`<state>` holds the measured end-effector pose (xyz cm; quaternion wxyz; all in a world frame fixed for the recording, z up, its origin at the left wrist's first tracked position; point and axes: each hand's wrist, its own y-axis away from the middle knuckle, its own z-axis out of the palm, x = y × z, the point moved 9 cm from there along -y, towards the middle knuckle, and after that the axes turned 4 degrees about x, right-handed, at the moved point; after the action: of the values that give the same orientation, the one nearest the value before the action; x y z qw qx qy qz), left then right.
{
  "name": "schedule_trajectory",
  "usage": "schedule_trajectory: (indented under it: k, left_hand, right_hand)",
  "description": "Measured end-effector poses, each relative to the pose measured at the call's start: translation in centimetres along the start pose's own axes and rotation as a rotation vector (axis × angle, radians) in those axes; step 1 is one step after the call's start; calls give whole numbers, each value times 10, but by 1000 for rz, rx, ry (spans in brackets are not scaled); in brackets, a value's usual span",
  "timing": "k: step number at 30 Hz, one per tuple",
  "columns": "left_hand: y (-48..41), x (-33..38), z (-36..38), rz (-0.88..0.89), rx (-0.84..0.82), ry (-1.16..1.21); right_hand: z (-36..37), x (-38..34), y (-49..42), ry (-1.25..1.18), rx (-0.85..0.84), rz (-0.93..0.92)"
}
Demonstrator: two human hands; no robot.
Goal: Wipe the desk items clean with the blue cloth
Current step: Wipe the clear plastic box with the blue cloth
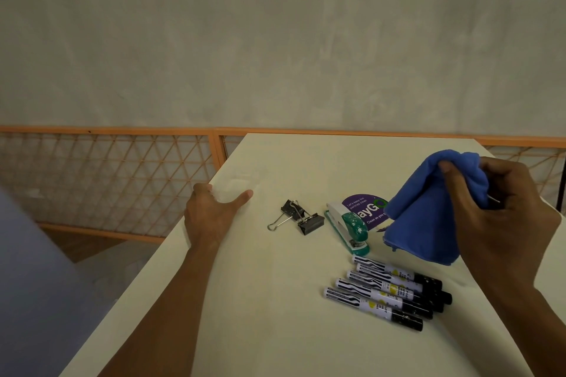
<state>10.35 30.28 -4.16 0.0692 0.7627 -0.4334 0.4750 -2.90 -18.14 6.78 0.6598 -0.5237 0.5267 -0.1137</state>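
Over the right side of the desk (260, 300), my right hand (502, 211) holds the blue cloth (428, 208) up off the surface, thumb pressed into the top fold, fingers wrapped behind. Firm grasp. Cloth hangs in a loose cone above the purple sticker (366, 208), lower hem near the stapler (349, 228) and the markers (389, 294), seemingly not touching them. A thin metal bit shows by my fingers at the cloth's edge; can't tell what it is.

My left hand (211, 214) rests at the desk's left edge, thumb straight out on the top, fingers loosely bent, holding nothing. Well apart from the items.

Handling guess: cloth looks soft, light, microfibre type, no stiffness, so it will bunch and slip unless I keep a wad under the fingertips. Best hold is where I have it, gathered at the top, free layers left to wrap round an item.

Items: two binder clips (301, 217) lie touching, small, hard, wire handles likely to snag the fabric. Stapler looks heavier, rigid, green top speckled white, should stay put under a wipe. Markers lie side by side, smooth, round barrels, will probably roll, so pin or lift each with the left hand.
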Motion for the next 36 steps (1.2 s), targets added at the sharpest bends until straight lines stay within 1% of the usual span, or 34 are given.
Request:
schedule_trajectory:
  k: [7, 17, 28, 30, 33, 36]
  left_hand:
    - [1, 1, -1, -12, -8, 3]
    - [5, 3, -1, -2, -18, -2]
    - [3, 3, 1, 23, -7, -19]
    - [3, 6, 0, 43, 9, -54]
    - [6, 17, -3, 125, 35, -85]
    - [14, 36, -2, 215, 27, -56]
  right_hand:
    - [0, -4, -1, -18, 2, -13]
    - [-4, 0, -3, -36, 18, 28]
    - [-21, 8, -19, -16, 85, 32]
    - [-26, 11, -22, -40, 108, 61]
    - [-31, 14, -27, -58, 115, 92]
    - [-38, 14, -32, -77, 135, 83]
